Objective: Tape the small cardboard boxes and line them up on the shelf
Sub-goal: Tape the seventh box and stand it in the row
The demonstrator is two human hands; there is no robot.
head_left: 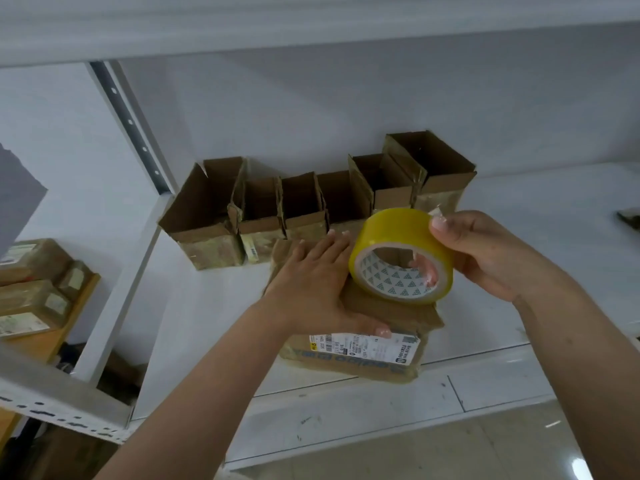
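A small cardboard box (374, 355) with a white shipping label lies on the white shelf (207, 323) near its front edge. My left hand (311, 285) lies flat on the box's top flaps with straight fingers, the thumb along the front edge. My right hand (485, 254) grips a roll of yellow tape (401, 254), fingers through its core and thumb on the outer face, just above the box's right side. A loose tape end sticks up by the thumb.
Several open-topped cardboard boxes (311, 209) stand in a row against the shelf's back wall. A metal upright (135, 133) rises at the left. Taped parcels (31, 289) are stacked on a wooden surface at far left. Another shelf board (311, 26) hangs overhead.
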